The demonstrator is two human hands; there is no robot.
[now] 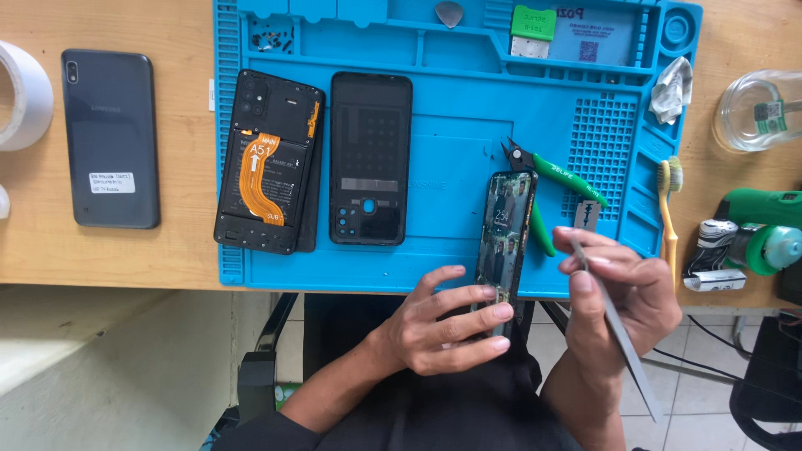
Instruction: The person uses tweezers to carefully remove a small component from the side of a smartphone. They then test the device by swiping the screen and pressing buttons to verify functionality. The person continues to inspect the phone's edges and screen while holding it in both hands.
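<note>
My left hand (443,321) grips the lower end of a smartphone (505,230) with a lit screen, held on edge over the front of the blue work mat (451,142). My right hand (626,292) holds a long metal tweezer (614,326), its tip near the phone's right edge. An opened phone with an orange flex cable (267,163) lies on the mat's left. Beside it lies a black phone back frame (370,159).
Green-handled cutters (543,179) and a razor blade (587,215) lie on the mat by the phone. A dark phone (110,138) and a tape roll (21,96) lie at left. A toothbrush (667,209), a glass jar (760,108) and a green tool (756,230) are at right.
</note>
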